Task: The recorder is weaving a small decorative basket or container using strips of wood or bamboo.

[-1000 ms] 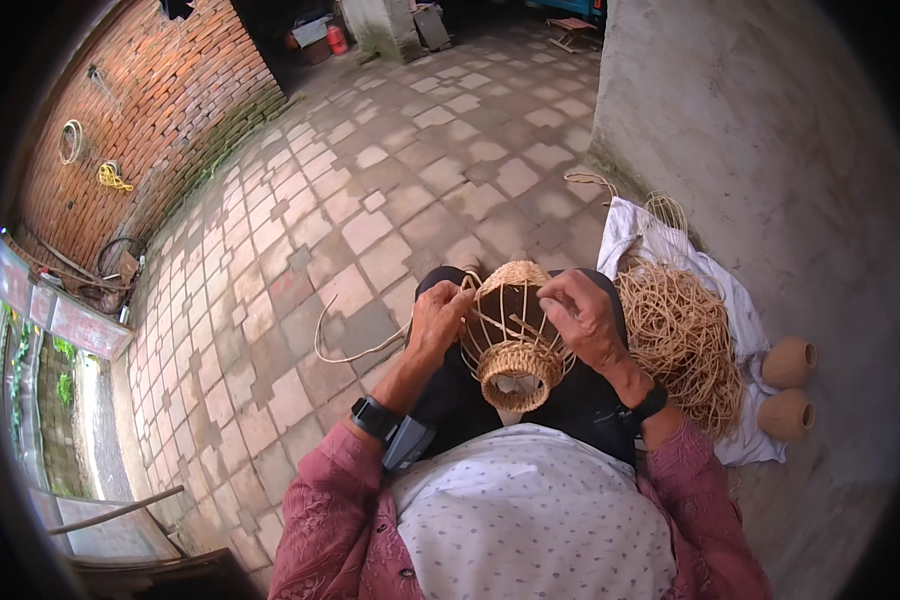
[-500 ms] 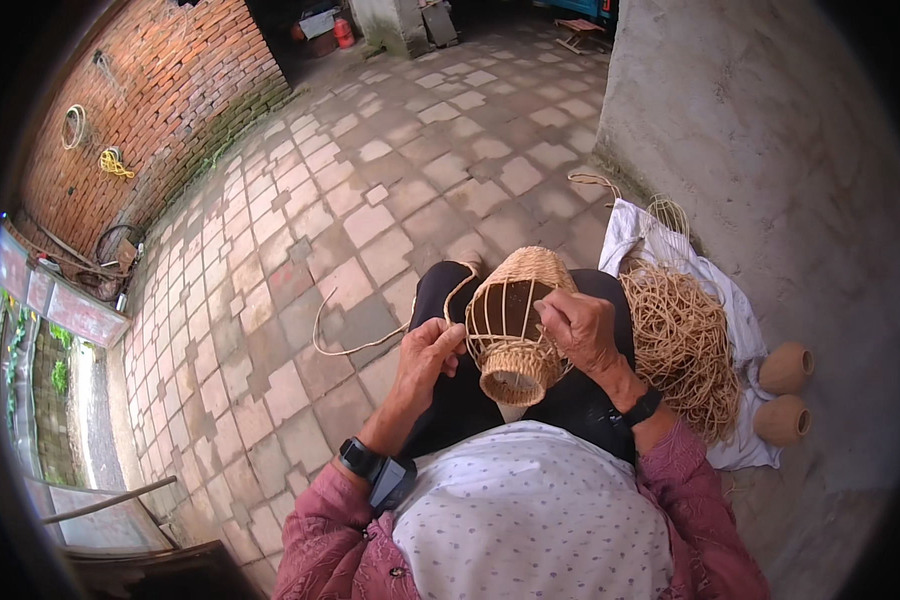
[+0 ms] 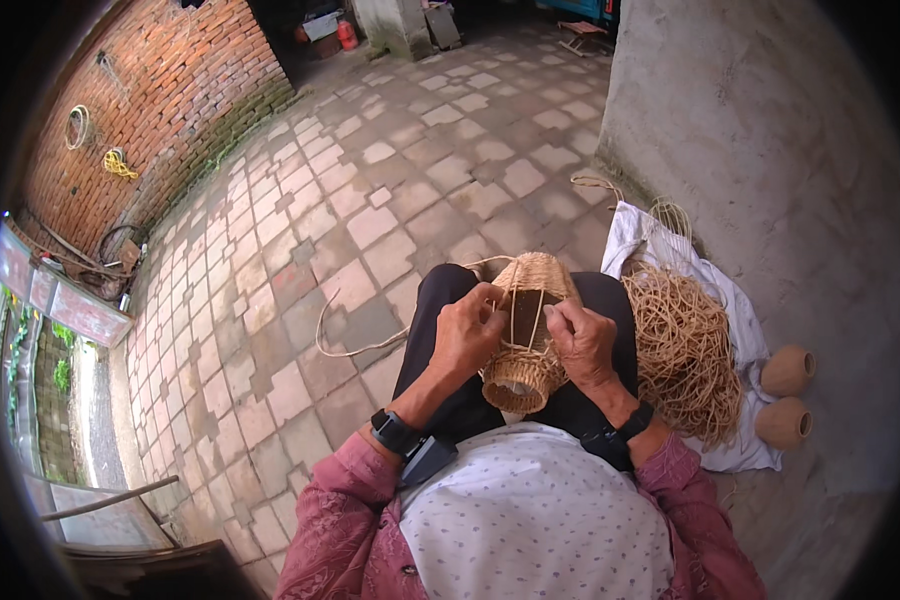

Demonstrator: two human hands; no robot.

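A woven straw-coloured basket [image 3: 520, 392], shaped like a vase, lies across my lap with its round mouth toward me. Upright strands [image 3: 526, 318] span a gap in its wall, and its dark inside shows between them. Curled fingers of my left hand [image 3: 467, 333] press at the left edge of that gap, closed on a twisted cord [image 3: 365, 350] that trails left over the floor. My right hand [image 3: 582, 342] is closed at the gap's right side, thumb toward the strands. What its fingertips grip is hidden.
At my right, a heap of tan cord [image 3: 680, 345] lies on a white sack [image 3: 642, 232]. Two small round clay-coloured pots [image 3: 787, 370] stand beside it, near a grey plastered wall [image 3: 750, 150]. Stone paving [image 3: 260, 330] spreads ahead to a brick wall [image 3: 185, 80].
My left hand has moved right and up, from beside the basket to the strands over its gap. My right hand has shifted slightly and stays closed there.
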